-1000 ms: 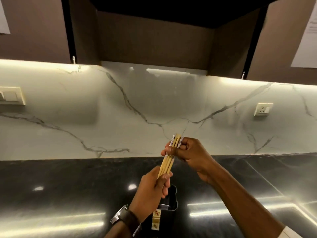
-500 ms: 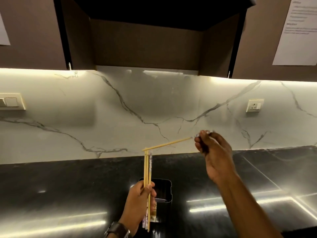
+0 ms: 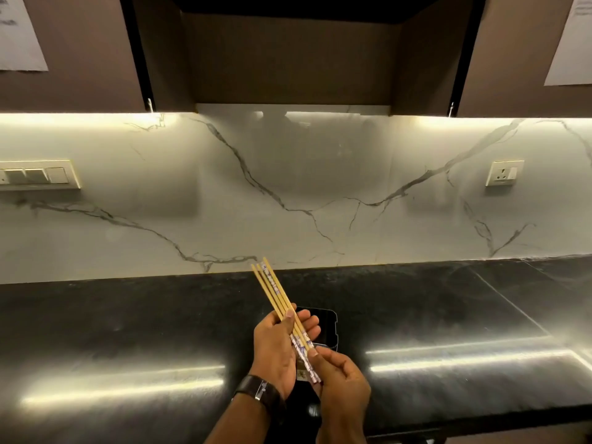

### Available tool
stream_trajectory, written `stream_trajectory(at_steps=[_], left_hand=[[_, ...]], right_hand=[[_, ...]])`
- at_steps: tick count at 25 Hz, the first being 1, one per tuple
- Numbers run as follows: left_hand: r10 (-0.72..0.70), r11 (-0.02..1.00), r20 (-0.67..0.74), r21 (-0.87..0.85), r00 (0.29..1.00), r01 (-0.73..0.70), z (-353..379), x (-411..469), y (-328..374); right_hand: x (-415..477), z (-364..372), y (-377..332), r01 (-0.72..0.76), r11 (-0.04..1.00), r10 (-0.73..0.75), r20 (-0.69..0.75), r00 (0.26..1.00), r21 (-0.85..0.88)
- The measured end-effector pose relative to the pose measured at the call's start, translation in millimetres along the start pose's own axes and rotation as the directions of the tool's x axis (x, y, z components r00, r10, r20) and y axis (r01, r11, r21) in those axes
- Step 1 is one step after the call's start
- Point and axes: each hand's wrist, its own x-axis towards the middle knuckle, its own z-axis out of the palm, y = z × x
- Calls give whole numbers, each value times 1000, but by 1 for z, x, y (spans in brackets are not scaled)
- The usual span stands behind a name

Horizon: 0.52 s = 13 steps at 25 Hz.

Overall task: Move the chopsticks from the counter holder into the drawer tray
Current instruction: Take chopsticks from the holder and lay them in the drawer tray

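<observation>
Several pale wooden chopsticks (image 3: 275, 290) with blue-and-white patterned ends lie bundled across my left hand (image 3: 278, 350), thumb pressed over them, plain tips pointing up and left. My right hand (image 3: 341, 378) pinches the patterned ends at the lower right of the bundle. Behind both hands a black holder (image 3: 325, 325) stands on the dark counter (image 3: 128, 331), mostly hidden; its opening looks dark and I cannot tell what is inside. No drawer or tray is in view.
A white marble backsplash (image 3: 288, 193) rises behind the counter, with a switch plate (image 3: 35, 178) at left and a socket (image 3: 504, 173) at right. Brown cabinets (image 3: 80, 52) hang overhead. The counter's front edge runs along the lower right.
My right hand has brought its single chopstick down from the upper right and joined it to the bundle in my left hand. The bundle now tilts up-left instead of standing upright.
</observation>
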Motion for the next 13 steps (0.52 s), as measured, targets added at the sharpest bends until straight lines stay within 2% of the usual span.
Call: stream_trajectory(at_steps=[3, 6, 8, 9, 11, 13], left_hand=[[17, 990, 50, 138, 999, -24, -7, -4, -6], [19, 978, 122, 203, 992, -44, -11, -10, -2], [63, 968, 185, 227, 981, -105, -12, -10, 4], [98, 954, 219, 256, 971, -154, -14, -9, 6], [149, 902, 299, 350, 943, -254, -16, -10, 7], [138, 853, 342, 436, 930, -287, -19, -12, 3]], right_hand=[[3, -9, -4, 76, 946, -39, 123, 992, -314], [3, -12, -28, 338, 790, -262, 216, 941, -512], [2, -4, -50, 535, 673, -420, 331, 845, -510], [1, 3, -62, 607, 652, -472, 383, 794, -455], [3, 16, -86, 657, 678, -514, 426, 745, -330], [12, 26, -113, 612, 740, -461, 451, 764, -280]])
